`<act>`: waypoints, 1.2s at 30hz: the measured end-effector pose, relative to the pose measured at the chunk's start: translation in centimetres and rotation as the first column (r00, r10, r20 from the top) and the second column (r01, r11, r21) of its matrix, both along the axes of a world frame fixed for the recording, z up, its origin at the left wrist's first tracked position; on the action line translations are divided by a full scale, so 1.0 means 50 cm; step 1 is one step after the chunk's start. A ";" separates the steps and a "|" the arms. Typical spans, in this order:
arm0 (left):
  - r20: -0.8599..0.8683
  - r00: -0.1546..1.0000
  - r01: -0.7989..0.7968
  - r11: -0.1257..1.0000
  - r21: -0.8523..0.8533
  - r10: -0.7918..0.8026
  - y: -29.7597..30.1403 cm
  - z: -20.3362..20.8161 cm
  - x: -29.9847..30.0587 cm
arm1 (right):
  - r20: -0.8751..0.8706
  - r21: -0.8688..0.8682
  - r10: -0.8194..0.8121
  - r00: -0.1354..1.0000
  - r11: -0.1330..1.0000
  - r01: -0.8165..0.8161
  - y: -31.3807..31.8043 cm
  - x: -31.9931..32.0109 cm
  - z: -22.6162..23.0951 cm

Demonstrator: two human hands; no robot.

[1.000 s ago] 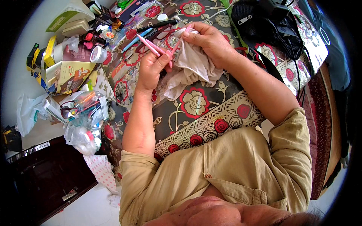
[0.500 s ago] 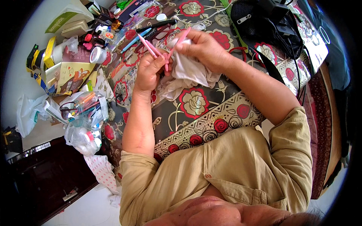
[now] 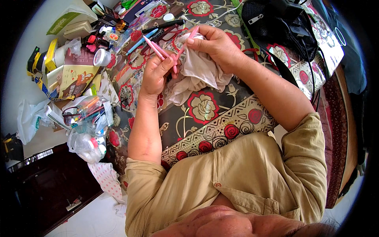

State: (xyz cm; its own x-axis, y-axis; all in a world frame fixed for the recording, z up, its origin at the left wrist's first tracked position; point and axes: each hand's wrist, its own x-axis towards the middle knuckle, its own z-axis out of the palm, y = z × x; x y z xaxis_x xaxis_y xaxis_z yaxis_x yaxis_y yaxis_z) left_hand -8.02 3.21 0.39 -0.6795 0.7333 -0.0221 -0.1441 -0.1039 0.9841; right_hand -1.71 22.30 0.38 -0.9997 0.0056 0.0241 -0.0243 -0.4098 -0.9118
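Sticks (image 3: 158, 50) in a pink V, tips forward

Beside a pale wall (image 3: 19, 75), a floral-covered table (image 3: 173, 124) stands above white floor (image 3: 89, 219).

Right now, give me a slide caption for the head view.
Left hand holding slim pink pieces, right hand holding pale cloth, above a floral tablecloth.

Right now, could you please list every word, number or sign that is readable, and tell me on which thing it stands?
Green-and-white booklet: large lettering on the green band, not copied out.
Dark red panel: pale print, too small.
Bottle label: orange mark, too small.
Yellow box: bear picture, tiny lettering unreadable.
Pink sticks: no lettering visible.
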 end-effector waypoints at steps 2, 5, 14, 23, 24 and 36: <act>0.004 1.000 -0.017 1.000 0.001 0.017 0.000 -0.001 0.002 | -0.001 -0.034 -0.020 1.000 0.999 0.020 0.004 -0.003 0.003; -0.029 0.999 -0.017 1.000 -0.005 0.017 0.003 0.001 0.002 | -0.033 -0.098 -0.058 0.998 0.994 0.055 0.013 -0.006 0.003; -0.051 0.999 -0.008 0.999 -0.034 0.006 -0.002 -0.002 -0.003 | -0.002 -0.220 0.078 0.997 0.973 -0.076 0.000 0.004 0.013; -0.198 0.979 -0.060 0.995 -0.077 0.044 0.013 0.001 0.009 | 0.031 -0.145 0.243 0.969 0.961 -0.237 -0.010 -0.003 -0.019; -0.190 0.977 -0.102 0.994 -0.034 0.094 0.015 -0.001 0.009 | 0.035 -0.174 0.252 0.967 0.955 -0.242 -0.007 0.002 -0.004; -0.162 0.965 -0.201 0.978 0.047 0.206 0.018 0.001 0.009 | -0.025 -0.267 0.314 0.949 0.913 -0.309 -0.004 -0.001 -0.002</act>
State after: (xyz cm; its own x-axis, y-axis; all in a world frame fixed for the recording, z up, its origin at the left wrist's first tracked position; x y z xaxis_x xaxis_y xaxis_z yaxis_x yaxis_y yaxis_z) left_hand -7.60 4.11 0.44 -0.8067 0.5780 0.1230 0.0474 -0.1442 0.9884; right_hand -1.75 22.10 0.28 -0.9520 -0.3026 0.0470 0.1592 -0.6201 -0.7682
